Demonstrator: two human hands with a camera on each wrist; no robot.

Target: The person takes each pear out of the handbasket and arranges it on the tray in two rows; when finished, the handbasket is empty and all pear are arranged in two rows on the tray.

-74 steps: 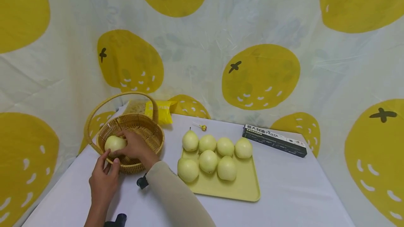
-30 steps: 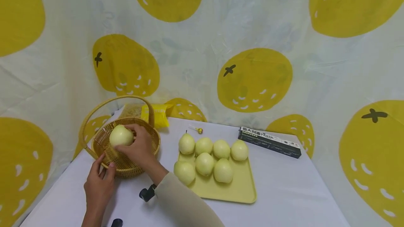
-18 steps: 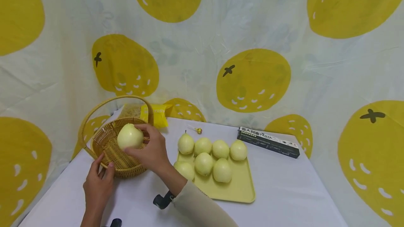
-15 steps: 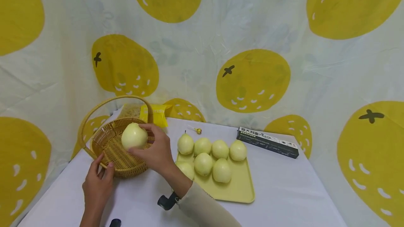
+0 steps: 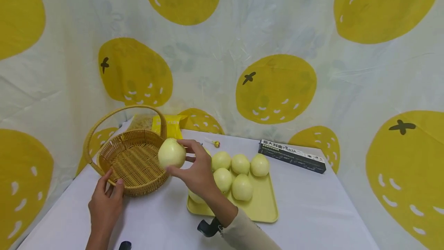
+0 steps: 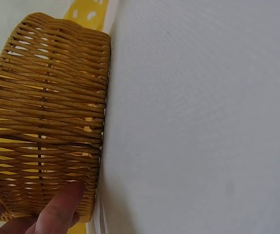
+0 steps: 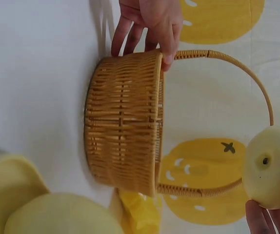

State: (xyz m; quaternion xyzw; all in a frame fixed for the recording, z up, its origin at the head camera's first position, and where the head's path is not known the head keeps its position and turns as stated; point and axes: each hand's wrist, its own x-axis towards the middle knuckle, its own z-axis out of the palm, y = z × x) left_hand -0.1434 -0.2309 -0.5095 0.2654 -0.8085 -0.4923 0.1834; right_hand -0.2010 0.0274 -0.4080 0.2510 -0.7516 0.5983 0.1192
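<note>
My right hand (image 5: pixel 199 171) holds a pale yellow-green pear (image 5: pixel 172 153) between thumb and fingers, above the gap between basket and tray. In the right wrist view the pear (image 7: pixel 271 167) shows a dark dimple. My left hand (image 5: pixel 105 205) grips the near left rim of a round wicker basket (image 5: pixel 145 186) with a tall arched handle. The right wrist view shows the left hand (image 7: pixel 152 19) with one finger over the rim and others against the outer wall. Nothing lies on the basket's woven floor. Several pears (image 5: pixel 242 187) sit on a yellow tray (image 5: pixel 263 207), partly hidden by my right hand.
Behind the basket lies a yellow and clear bag (image 5: pixel 171 125). A lollipop (image 5: pixel 216 143) is beyond the tray. The black and white pasta box (image 5: pixel 291 156) lies at the back right of the white-covered table (image 5: pixel 312 211). A fruit-printed curtain (image 5: pixel 204 80) hangs behind.
My right hand has lifted the pear out of the basket and carried it right, past the rim toward the tray. The left hand stays at the basket's rim.
</note>
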